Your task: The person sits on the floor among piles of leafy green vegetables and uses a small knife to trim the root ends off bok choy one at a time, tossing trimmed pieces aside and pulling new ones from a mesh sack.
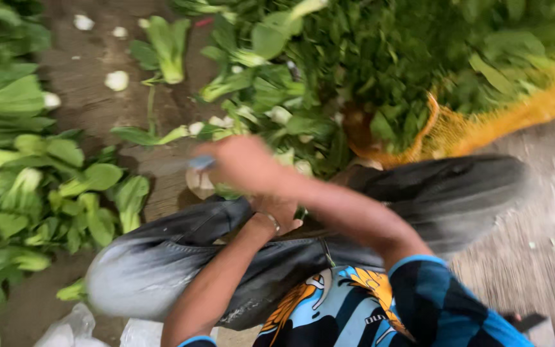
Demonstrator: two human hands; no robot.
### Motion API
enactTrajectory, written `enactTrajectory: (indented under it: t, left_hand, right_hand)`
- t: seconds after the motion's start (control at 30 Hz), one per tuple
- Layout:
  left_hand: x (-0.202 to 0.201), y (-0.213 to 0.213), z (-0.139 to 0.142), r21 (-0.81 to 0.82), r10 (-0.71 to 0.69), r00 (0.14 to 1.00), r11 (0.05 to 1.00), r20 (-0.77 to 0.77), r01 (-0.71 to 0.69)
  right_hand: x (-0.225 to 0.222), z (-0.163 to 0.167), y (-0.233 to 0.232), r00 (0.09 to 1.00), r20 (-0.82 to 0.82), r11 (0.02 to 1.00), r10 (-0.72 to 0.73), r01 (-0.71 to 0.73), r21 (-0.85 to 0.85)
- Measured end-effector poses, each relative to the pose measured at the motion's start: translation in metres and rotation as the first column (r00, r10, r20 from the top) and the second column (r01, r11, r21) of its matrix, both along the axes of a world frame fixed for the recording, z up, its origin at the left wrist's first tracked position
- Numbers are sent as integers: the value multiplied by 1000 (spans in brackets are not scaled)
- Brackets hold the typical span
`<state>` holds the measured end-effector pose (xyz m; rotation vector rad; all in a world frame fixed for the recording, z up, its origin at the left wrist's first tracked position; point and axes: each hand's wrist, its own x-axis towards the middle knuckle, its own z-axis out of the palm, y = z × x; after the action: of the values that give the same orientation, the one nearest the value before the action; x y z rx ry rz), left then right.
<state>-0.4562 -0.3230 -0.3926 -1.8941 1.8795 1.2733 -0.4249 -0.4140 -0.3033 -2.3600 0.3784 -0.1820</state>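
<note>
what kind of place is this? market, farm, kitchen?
Likely a ground-level produce sorting or trimming spot, perhaps at a market or farm; hard to say which. Loose leafy greens lie in piles on a bare dirt floor, cut stem ends are scattered about, and an orange mesh sack holds more greens.

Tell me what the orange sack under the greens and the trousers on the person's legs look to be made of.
Orange sack: looks like open plastic mesh netting; a fine grid shows through, with a slight sheen. Trousers: seemingly dark denim, matte, with a stitched seam and pale scuffed patches. Motion blur leaves both uncertain.
</note>
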Motion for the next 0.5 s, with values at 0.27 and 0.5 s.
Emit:
enactTrajectory:
  t: [0.27, 0.5]
  left_hand:
    - [-9, 7, -29, -57, -33, 997, 998, -69, 29]
    - [-15, 6, -40, -45, -43, 998, 998, -50, 41]
  right_hand:
    - [-242, -127, -189, 616, -493, 725, -614, 195, -660]
    - [-275, -124, -215, 668, -533, 764, -519, 84, -639]
